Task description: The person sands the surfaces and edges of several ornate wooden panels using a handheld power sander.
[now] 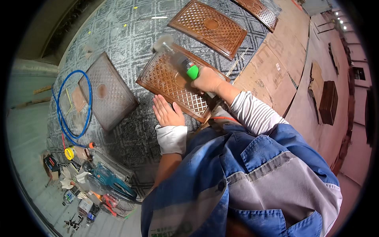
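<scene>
My right hand (pixel 208 81) is wrapped around a handheld tool (pixel 192 72) with a bright green and dark body. Its far end is a pale, rounded head, smeared by motion, over the far left corner of a brown panel (pixel 162 73). That panel has a raised diamond lattice and a glossy surface, and it lies right in front of me. Flat and with fingers stretched, my left hand (pixel 167 111) rests at the panel's near left edge, holding nothing. A duller, dusty lattice panel (pixel 108 93) with an oval centre lies to the left.
Two more glossy panels, one (pixel 211 25) beyond and another (pixel 260 12) at far right, lie on the patterned carpet (pixel 126 43). Cardboard (pixel 272 59) covers the right side. A blue hose (pixel 58 106) loops at left, above a teal power tool (pixel 110 179), bottles (pixel 85 206) and yellow tape (pixel 69 153).
</scene>
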### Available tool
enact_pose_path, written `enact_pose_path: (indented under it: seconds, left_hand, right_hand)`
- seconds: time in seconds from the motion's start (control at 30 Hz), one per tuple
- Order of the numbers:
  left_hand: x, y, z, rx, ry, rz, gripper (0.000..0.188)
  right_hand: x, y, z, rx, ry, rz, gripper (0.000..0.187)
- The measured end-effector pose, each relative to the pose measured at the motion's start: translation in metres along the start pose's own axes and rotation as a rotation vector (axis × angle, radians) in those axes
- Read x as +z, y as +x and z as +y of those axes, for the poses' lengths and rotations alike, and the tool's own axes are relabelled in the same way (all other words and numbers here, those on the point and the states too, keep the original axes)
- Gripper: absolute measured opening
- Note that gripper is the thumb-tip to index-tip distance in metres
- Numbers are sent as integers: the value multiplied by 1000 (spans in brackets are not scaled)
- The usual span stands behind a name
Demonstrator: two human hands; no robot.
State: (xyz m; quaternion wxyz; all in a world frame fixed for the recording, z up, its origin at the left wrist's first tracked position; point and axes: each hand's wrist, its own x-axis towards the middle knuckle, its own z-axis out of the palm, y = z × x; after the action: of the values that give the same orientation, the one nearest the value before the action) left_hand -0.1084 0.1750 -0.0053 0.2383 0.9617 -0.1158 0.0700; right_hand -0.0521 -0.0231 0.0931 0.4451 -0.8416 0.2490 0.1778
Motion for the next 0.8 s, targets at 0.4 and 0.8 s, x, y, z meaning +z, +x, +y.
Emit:
enact_pose_path:
  seconds: [0.4,0.8]
  left_hand:
    - [2,-1,-3,32,12,-3,65]
    - [2,0,-3,20,14,-11,65]
  right_hand:
    - [19,-12,-9,-147,-387,-350,41]
    - [32,-13,-19,-138,-404,-231,45]
